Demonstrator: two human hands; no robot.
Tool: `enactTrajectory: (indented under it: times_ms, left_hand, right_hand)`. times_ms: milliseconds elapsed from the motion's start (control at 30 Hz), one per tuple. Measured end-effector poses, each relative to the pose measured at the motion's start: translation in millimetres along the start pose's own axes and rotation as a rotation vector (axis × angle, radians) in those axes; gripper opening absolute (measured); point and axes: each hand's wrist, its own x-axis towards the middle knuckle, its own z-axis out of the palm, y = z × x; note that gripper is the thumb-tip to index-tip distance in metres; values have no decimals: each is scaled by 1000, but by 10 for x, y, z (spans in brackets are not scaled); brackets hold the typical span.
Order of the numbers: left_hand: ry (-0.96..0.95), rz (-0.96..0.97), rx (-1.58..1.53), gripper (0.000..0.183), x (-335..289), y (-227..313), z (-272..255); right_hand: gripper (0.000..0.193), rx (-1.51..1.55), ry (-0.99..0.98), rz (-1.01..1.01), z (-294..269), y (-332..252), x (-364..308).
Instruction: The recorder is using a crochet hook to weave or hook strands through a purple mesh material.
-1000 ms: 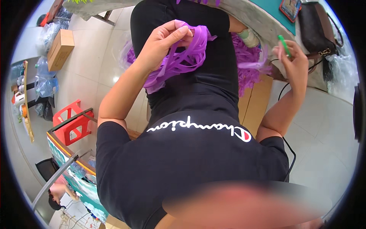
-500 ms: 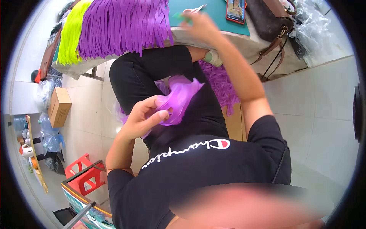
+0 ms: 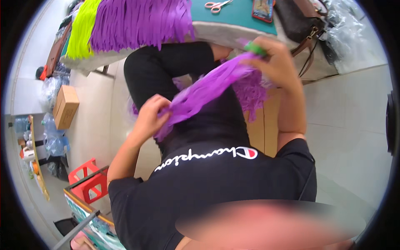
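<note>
A length of thin purple fringe material (image 3: 204, 93) stretches slantwise over my lap, from lower left to upper right. Its lower left end is pinched between the thumb and fingers of my left hand (image 3: 151, 118), with a loose tail hanging below. At the upper right, my right hand (image 3: 275, 60) is closed round the other end. A small green object (image 3: 256, 48) shows at those fingertips; blur hides its kind. More purple fringe (image 3: 250, 91) lies heaped beyond my lap, below the table edge.
On the table, purple fringe (image 3: 141, 23) and yellow-green fringe (image 3: 81, 31) drape over the edge. Pink-handled scissors (image 3: 216, 7) lie on the green mat (image 3: 237, 18), near a phone (image 3: 262, 10) and a brown bag (image 3: 298, 21). Left stand a cardboard box (image 3: 66, 107) and a red stool (image 3: 93, 183).
My right hand has come back from beside the scissors to the purple material. The bunched purple piece is now drawn out between both hands.
</note>
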Motion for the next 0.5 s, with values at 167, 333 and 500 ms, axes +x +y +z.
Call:
enactTrajectory:
  times_ms: [167, 333, 500]
  left_hand:
    - [116, -135, -415, 18, 119, -107, -198]
    - [457, 49, -218, 18, 320, -75, -781]
    - [537, 107, -218, 17, 369, 115, -1390]
  right_hand:
    - [17, -30, 159, 31, -345, 84, 225]
    - [34, -440, 432, -22, -547, -128, 641]
    - [36, -522, 401, 61, -678, -230, 671]
